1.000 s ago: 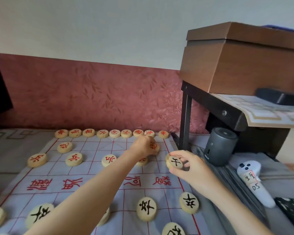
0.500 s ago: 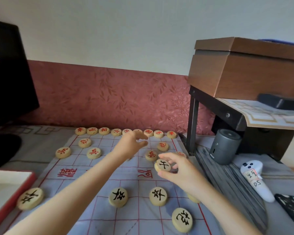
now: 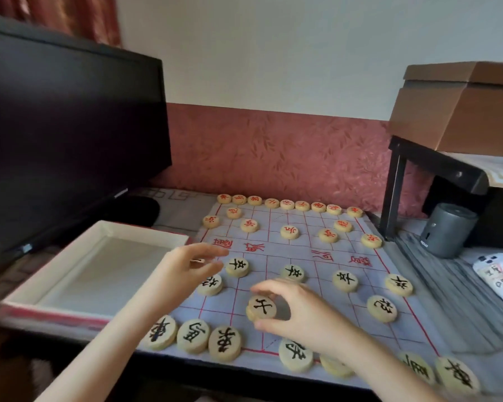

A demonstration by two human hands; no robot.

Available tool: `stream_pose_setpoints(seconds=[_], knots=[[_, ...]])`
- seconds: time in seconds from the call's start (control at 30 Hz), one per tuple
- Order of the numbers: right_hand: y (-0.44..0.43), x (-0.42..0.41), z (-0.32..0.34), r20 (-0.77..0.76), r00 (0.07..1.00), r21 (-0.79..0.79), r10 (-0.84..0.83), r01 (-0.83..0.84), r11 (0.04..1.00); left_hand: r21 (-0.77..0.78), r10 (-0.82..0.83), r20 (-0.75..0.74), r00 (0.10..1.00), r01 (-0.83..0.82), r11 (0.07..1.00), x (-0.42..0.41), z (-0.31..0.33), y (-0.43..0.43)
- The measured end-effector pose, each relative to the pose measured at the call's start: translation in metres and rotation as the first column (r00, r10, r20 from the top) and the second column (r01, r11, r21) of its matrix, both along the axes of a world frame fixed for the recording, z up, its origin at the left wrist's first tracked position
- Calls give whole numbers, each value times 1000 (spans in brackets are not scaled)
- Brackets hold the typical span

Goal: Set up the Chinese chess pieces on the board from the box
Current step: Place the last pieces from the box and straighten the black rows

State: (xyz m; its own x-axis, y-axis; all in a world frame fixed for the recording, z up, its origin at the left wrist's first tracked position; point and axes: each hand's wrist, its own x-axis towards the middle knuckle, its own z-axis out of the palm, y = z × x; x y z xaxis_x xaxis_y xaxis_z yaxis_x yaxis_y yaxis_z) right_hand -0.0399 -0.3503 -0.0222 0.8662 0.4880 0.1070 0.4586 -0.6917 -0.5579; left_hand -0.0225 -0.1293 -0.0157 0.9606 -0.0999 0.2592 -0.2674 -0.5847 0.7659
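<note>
I see my right hand (image 3: pixel 295 310) pinching a pale round wooden piece (image 3: pixel 262 308) with a black character, low centre of frame above the cloth board (image 3: pixel 317 274). My left hand (image 3: pixel 186 271) hangs with fingers loosely spread, grasping nothing, beside the empty white-lined box (image 3: pixel 93 268) at left.

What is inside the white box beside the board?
The box shows only a bare pale floor, no pieces visible. The left hand and forearm hide its near right corner.
</note>
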Motion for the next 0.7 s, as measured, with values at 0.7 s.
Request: stream_pose_setpoints(seconds=[0.7], knots=[[16, -47, -37, 80, 994, -98, -71, 79, 992, 189, 136, 237, 962, -183, 965, -100, -58, 61]])
